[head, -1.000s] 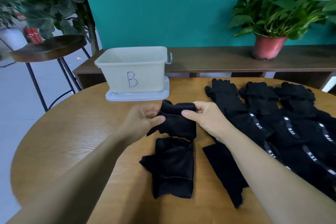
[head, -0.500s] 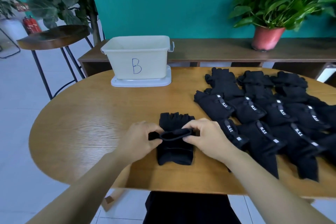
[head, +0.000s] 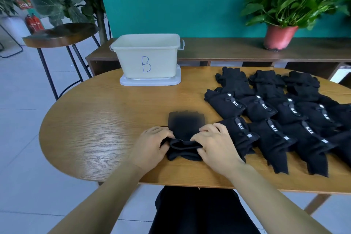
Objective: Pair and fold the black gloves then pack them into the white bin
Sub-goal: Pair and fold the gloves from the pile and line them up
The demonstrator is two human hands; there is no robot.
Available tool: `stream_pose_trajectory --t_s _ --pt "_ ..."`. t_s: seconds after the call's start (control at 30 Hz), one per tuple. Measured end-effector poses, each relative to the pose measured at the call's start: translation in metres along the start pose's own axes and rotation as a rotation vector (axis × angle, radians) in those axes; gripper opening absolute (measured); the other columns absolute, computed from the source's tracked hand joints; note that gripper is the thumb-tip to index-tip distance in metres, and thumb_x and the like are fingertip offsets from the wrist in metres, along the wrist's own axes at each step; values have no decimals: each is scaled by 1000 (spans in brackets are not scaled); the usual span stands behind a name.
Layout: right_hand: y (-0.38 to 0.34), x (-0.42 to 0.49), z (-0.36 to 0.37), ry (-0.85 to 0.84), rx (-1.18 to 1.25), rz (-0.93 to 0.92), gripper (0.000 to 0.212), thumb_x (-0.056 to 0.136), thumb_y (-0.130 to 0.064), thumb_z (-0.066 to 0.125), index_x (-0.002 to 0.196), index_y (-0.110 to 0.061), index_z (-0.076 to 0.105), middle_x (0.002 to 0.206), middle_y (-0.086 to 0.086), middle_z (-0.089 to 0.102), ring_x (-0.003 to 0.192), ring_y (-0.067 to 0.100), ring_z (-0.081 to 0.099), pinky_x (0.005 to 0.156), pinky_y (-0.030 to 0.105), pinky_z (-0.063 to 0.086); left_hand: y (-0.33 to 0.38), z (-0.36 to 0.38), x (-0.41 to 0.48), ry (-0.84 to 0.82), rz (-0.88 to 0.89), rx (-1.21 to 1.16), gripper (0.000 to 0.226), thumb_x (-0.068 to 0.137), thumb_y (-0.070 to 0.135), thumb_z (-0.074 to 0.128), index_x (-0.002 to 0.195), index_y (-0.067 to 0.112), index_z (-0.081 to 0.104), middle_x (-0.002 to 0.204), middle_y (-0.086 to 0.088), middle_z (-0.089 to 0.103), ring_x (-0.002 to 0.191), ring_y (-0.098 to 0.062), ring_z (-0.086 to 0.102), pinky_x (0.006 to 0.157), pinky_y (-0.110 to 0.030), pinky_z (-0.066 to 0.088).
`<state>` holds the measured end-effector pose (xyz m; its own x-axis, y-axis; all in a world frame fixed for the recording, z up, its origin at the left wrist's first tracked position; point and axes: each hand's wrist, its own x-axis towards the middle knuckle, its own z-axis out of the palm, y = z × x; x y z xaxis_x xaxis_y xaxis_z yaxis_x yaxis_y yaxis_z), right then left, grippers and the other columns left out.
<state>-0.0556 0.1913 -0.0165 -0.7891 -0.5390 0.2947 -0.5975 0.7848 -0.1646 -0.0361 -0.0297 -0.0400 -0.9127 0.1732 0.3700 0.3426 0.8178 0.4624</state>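
Observation:
A stacked pair of black gloves (head: 185,129) lies on the wooden table (head: 98,125) near its front edge, folded over on itself. My left hand (head: 152,143) grips the cuff end on its left side. My right hand (head: 214,143) grips the same cuff end on its right side, pulling the opening wide. The finger end points away from me and looks blurred. The white bin (head: 147,56), marked with a blue letter B, stands on a white lid at the back of the table; from here I see nothing inside it.
Several more black gloves (head: 281,114) with white lettering lie in rows across the right half of the table. A potted plant (head: 281,34) stands on the dark bench behind. A wooden stool (head: 60,34) is off the table's left side.
The upper half of the gloves came down over the lower half. Both hands then shifted to the cuff and stretched it open, and the view pulled back from the table.

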Motion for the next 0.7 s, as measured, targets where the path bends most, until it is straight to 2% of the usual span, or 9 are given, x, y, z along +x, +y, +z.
stream_pose_trajectory --t_s 0.2,0.27,0.33,0.4,0.47,0.5,0.53,0.6,0.7 --pt "-5 -1 -15 -146 -13 -31 41 91 -11 51 128 -24 63 124 -11 65 137 11 34 117 33 4 -6 -4 -3 -37 -8 -79 34 91 -1 60 113 22 70 127 8 64 121 -9 56 102 -38 47" --pt "-6 -2 -24 -144 66 -42 48 89 -11 51 134 -25 58 133 -14 59 139 5 27 116 24 -1 -7 -9 -5 2 -54 -173 45 90 -7 56 120 25 67 134 9 60 117 -13 60 100 -33 49" --pt "-6 0 -33 -60 185 8 48 88 -10 52 133 -25 60 133 -11 56 132 -2 24 108 10 -4 -6 -15 0 53 -101 -244 51 90 -11 51 122 25 66 138 10 57 115 -20 62 101 -36 50" --pt "-4 6 -36 74 258 119 42 89 -9 52 127 -22 65 130 -5 57 131 2 28 104 8 2 0 -20 13 81 -142 -221 47 92 -10 47 126 19 64 142 4 55 126 -19 55 112 -43 40" --pt "-3 17 -29 153 200 176 39 91 -6 51 125 -16 67 128 2 62 134 16 39 111 18 11 12 -22 30 62 -127 -135 42 97 -4 45 133 12 59 147 -4 50 138 -12 41 122 -38 20" --pt "-5 23 -25 144 129 166 39 93 -6 50 129 -13 63 132 5 61 137 21 40 114 26 13 19 -21 39 22 -107 -83 41 100 1 43 139 10 53 151 -6 44 143 -12 33 123 -32 10" --pt "-9 29 -20 93 60 151 41 96 -10 47 137 -10 55 141 7 55 141 24 36 118 32 13 24 -17 47 -31 -87 -28 43 103 7 41 145 9 45 156 -7 35 147 -13 25 121 -26 2" --pt "-19 38 -9 -79 -4 164 50 104 -21 36 152 -9 28 160 9 25 150 22 12 122 36 4 27 -5 54 -171 -60 108 49 106 20 33 154 11 25 164 -4 15 151 -12 7 119 -24 -5" --pt "-29 39 10 -347 -17 219 58 107 -28 20 156 -8 -5 163 9 -15 150 20 -16 122 37 -6 18 13 42 -359 -59 289 62 103 45 7 158 17 3 165 1 -3 150 -8 -9 120 -28 -10"
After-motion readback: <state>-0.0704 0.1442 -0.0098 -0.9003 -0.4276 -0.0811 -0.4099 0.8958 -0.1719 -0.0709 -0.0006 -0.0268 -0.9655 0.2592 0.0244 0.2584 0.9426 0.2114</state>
